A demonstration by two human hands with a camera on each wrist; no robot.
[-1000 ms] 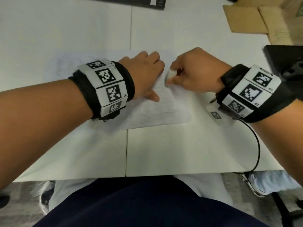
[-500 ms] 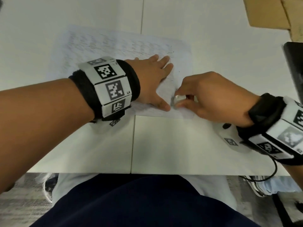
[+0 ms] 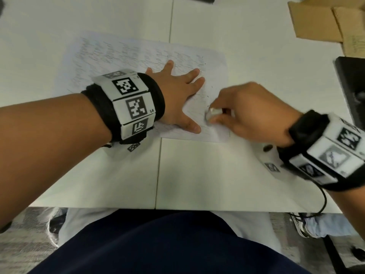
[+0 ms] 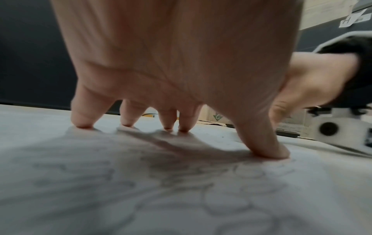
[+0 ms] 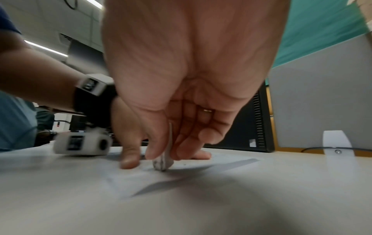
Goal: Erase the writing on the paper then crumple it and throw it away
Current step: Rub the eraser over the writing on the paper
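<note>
A white sheet of paper [image 3: 126,56] covered in faint pencil writing lies flat on the white table [image 3: 197,175]. My left hand [image 3: 177,95] presses down on the paper with spread, straight fingers; in the left wrist view the fingertips [image 4: 82,123] and thumb touch the paper [image 4: 181,198]. My right hand [image 3: 246,113] pinches a small white eraser [image 3: 212,113] against the paper's near right corner, just right of my left thumb. In the right wrist view the eraser [image 5: 163,162] has a greyed tip touching the paper [image 5: 181,176].
Flattened cardboard [image 3: 325,22] lies at the far right of the table. A black device [image 3: 353,91] sits at the right edge. A seam [image 3: 158,175] splits the tabletop down the middle. A cable [image 3: 185,200] hangs from my right wristband over the near edge.
My right hand carried the eraser from the paper's far part down to its near right corner beside my left thumb. My left hand's fingers spread wider on the sheet.
</note>
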